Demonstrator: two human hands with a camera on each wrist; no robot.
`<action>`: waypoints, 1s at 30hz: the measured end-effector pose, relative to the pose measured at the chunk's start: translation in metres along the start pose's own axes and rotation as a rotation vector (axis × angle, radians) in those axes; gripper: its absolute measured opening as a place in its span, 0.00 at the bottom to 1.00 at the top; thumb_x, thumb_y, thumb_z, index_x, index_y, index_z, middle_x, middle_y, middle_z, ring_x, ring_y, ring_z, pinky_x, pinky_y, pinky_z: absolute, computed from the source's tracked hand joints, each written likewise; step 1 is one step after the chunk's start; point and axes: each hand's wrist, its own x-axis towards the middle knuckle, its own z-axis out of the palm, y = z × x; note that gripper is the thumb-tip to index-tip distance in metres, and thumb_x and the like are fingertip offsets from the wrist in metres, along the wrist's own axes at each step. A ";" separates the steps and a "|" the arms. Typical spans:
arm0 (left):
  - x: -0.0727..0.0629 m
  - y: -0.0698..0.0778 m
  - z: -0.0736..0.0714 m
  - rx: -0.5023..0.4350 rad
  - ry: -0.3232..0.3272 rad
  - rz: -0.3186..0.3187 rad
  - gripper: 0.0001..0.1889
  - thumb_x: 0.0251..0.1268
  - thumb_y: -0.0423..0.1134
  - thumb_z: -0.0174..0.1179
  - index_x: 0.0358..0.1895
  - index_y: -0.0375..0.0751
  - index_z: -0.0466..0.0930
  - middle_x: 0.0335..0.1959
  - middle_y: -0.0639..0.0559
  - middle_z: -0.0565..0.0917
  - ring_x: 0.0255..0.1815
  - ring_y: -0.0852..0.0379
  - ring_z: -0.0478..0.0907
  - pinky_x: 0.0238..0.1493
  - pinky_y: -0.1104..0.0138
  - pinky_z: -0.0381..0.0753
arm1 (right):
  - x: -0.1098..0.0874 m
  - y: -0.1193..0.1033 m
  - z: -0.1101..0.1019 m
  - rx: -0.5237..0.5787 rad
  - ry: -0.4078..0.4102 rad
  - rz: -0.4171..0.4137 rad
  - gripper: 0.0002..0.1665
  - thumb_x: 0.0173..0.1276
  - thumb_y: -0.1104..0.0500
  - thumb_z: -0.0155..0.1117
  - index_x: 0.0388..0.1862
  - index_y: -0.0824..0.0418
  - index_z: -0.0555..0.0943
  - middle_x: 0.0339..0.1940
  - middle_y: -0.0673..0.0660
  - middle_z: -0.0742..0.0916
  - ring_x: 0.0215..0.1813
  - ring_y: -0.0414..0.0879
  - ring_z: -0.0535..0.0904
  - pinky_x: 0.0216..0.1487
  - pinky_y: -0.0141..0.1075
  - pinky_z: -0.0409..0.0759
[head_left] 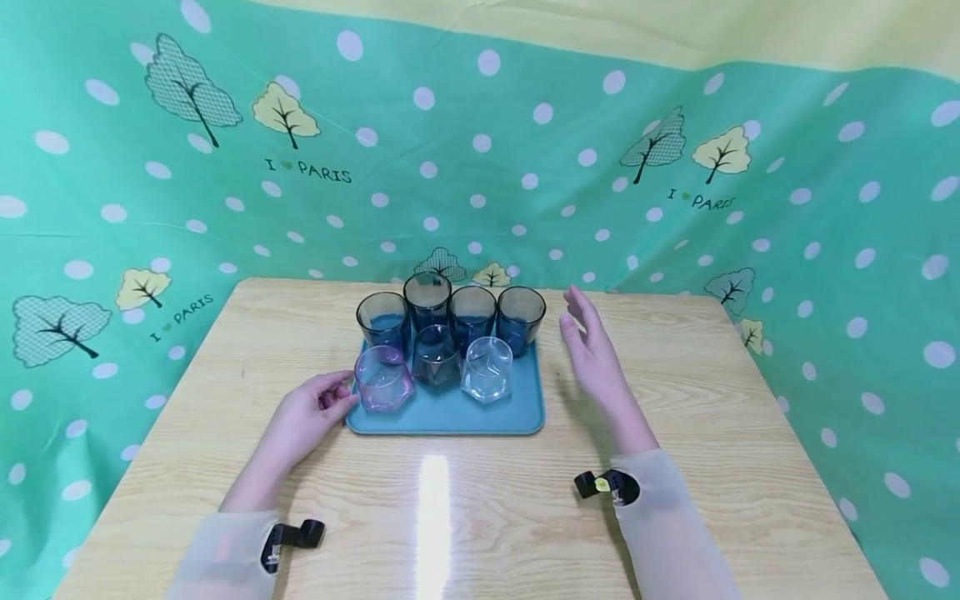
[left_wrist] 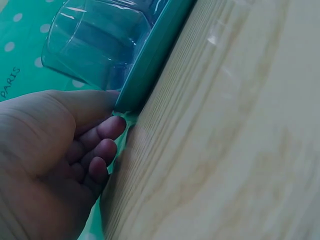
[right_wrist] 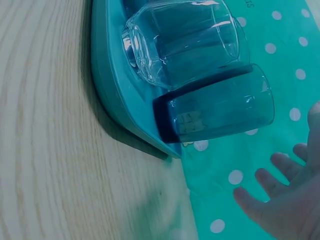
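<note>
On a blue rectangular tray (head_left: pixel 442 423) stand several upright glasses. Its back row is taller dark-blue tumblers (head_left: pixel 521 321). In front of them are a purple-tinted glass (head_left: pixel 384 382), a smoky grey glass (head_left: pixel 436 358) and a clear faceted glass (head_left: pixel 487 372). My left hand (head_left: pixel 311 412) grips the tray's left edge, beside the purple glass. In the left wrist view its thumb lies at the tray's rim (left_wrist: pixel 137 92), with the other fingers curled below. My right hand (head_left: pixel 596 358) is held off the tray's right side, its fingers (right_wrist: pixel 272 182) extended and spread, holding nothing.
The tray stands near the back of a light wood table (head_left: pixel 510 517). A green polka-dot cloth (head_left: pixel 480 167) with printed trees hangs behind the table and along both sides. Small black cameras (head_left: pixel 300 533) are strapped to both wrists.
</note>
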 end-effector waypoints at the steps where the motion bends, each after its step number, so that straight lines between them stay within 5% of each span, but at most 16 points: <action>1: 0.000 0.000 0.000 0.015 0.000 -0.001 0.24 0.78 0.39 0.71 0.70 0.30 0.82 0.41 0.49 0.85 0.39 0.54 0.78 0.40 0.66 0.78 | 0.001 0.000 0.000 0.010 0.001 0.004 0.36 0.94 0.49 0.47 0.93 0.56 0.54 0.88 0.59 0.67 0.88 0.56 0.60 0.85 0.56 0.59; 20: -0.001 -0.003 0.002 0.010 0.005 0.007 0.21 0.78 0.35 0.68 0.69 0.31 0.84 0.39 0.51 0.85 0.40 0.55 0.79 0.45 0.63 0.79 | 0.023 0.004 0.007 0.192 -0.084 0.019 0.46 0.85 0.58 0.66 0.93 0.55 0.55 0.86 0.61 0.70 0.85 0.59 0.66 0.83 0.55 0.65; 30: -0.002 -0.004 0.002 -0.008 0.001 -0.007 0.21 0.78 0.34 0.69 0.69 0.31 0.84 0.40 0.51 0.85 0.40 0.55 0.78 0.44 0.65 0.79 | 0.029 -0.002 0.017 0.157 -0.160 0.089 0.56 0.77 0.56 0.77 0.93 0.47 0.55 0.88 0.57 0.67 0.87 0.55 0.63 0.83 0.52 0.65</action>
